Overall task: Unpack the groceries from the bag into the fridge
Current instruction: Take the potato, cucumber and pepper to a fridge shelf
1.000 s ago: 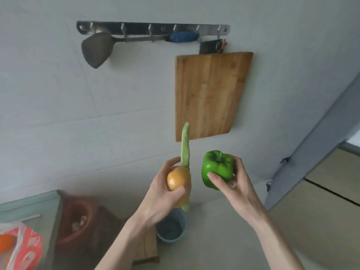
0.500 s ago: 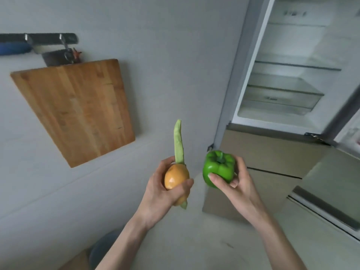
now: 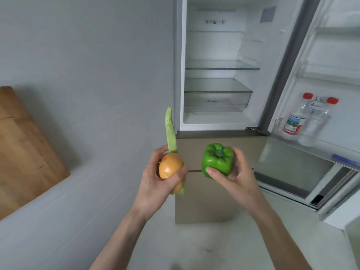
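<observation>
Head-camera view: a person stands before an open fridge [image 3: 220,75], both bare forearms reaching up from the bottom edge, which cuts them off short of the elbows. The left hand [image 3: 157,180] is clenched around an onion [image 3: 169,168] together with a long green bean pod [image 3: 171,131]; the pod stands nearly upright, its middle hidden behind the onion and fingers, its lower tip poking out beneath the hand. The right hand [image 3: 236,178] grasps a green bell pepper [image 3: 217,161], stem facing the camera, thumb across its lower front, the remaining fingers mostly concealed behind it. Both vegetables are held in the air in front of the fridge's closed lower drawers [image 3: 204,197], below the open upper compartment. Inside that compartment, glass shelves [image 3: 222,66] and a clear crisper drawer [image 3: 216,100] are visible. The open door [image 3: 331,78] swings out at right, partly cut off by the frame; two red-capped bottles [image 3: 303,117] stand in its rack, their labels too blurred to read. At far left, a wooden cutting board [image 3: 23,149] hangs against the grey wall [image 3: 87,65], only its corner in view.
</observation>
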Tool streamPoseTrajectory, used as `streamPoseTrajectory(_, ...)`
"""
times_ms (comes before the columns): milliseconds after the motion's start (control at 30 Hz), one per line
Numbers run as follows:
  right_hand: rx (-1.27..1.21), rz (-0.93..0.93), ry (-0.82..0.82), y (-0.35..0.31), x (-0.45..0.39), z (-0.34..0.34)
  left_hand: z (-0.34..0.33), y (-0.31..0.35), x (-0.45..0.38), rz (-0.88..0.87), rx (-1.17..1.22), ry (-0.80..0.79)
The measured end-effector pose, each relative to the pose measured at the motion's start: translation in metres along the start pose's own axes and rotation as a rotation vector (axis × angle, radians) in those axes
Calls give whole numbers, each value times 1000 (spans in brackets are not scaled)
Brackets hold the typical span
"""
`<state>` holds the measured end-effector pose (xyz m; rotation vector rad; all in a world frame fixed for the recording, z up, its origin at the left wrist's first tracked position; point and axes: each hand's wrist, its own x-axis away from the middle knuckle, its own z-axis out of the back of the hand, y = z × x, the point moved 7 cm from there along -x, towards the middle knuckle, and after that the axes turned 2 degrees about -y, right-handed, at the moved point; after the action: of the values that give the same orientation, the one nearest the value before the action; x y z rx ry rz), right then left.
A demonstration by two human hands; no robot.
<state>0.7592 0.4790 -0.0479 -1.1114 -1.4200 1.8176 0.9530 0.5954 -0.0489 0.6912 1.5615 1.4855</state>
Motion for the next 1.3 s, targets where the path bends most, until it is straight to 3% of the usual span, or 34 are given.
streamPoseTrajectory(767,153,65,224,26,-207,97,-122,2,-255,-107,60,-356)
streamPoseTrajectory(1100,159,63,267,46,-279,128,-150,-13,-341,-84,91,-372)
streamPoseTrajectory(1300,145,92,243,49,-322,136,-156,-16,-380,-76,116,-282)
